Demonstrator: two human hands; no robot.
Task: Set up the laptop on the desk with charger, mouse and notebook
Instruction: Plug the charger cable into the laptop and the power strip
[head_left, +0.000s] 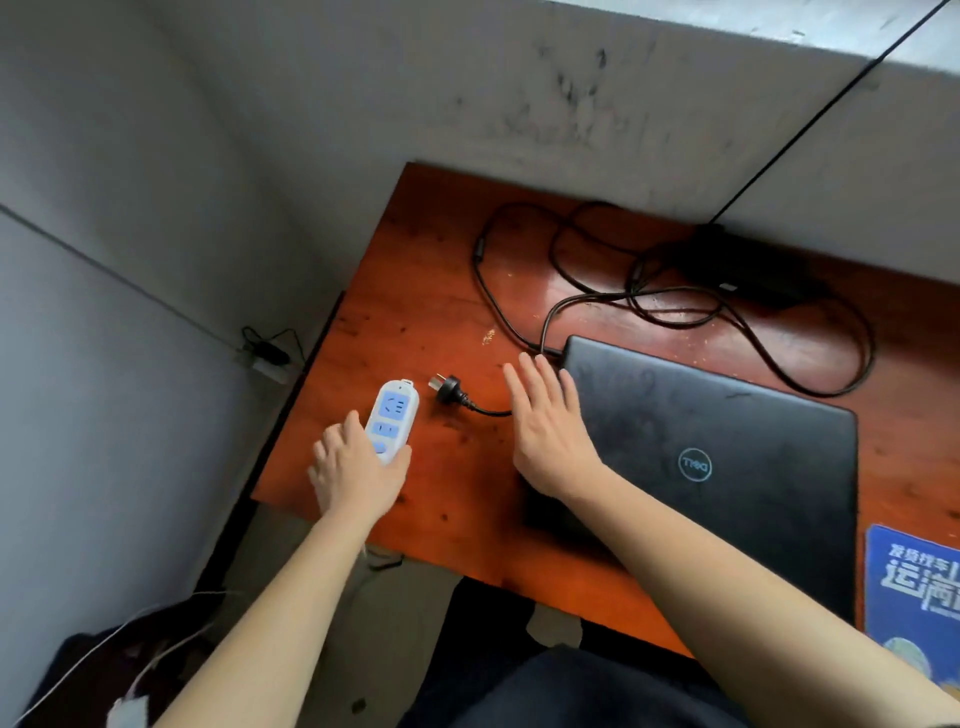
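A closed black laptop (711, 441) lies on the reddish wooden desk (431, 291). Its charger brick (748, 270) sits at the back by the wall, with black cable (519, 312) looping across the desk to the laptop's back corner. The charger's plug (447, 388) lies loose on the desk. A white power strip (390, 418) with blue sockets lies near the left edge; my left hand (353, 470) holds its near end. My right hand (545, 421) hovers flat, fingers straight, between the plug and the laptop, over the plug's cable.
A blue mouse pad (914, 587) with white lettering lies at the right edge. A grey wall runs behind the desk. On the floor at left lie a wall adapter (267, 358) and white cables (104, 649).
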